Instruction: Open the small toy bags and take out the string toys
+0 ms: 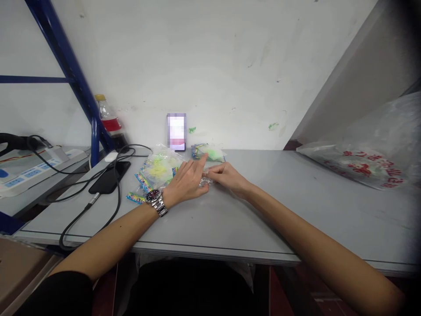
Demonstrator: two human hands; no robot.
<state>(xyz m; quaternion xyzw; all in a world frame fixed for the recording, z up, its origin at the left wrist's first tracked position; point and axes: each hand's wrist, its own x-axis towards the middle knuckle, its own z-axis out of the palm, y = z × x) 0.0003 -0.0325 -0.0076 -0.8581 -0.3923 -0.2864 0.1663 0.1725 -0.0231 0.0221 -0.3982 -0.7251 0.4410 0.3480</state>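
Observation:
My left hand (187,181), with a metal wristwatch (156,202) on the wrist, lies over small clear plastic packets (161,169) holding yellow-green bits, fingers stretched toward the wall. My right hand (226,176) rests beside it on the grey table (263,210), fingertips touching a small clear packet (206,181) that both hands pinch between them. Another packet with green contents (208,152) lies just behind the hands. Colourful header cards (135,198) of further packets stick out to the left of my wrist.
A phone (176,131) leans upright against the wall. A black phone (110,176) with cables lies at left, near a white mouse (111,156), a drink bottle (108,119) and a blue rack post (94,140). A large printed plastic bag (365,164) sits at right.

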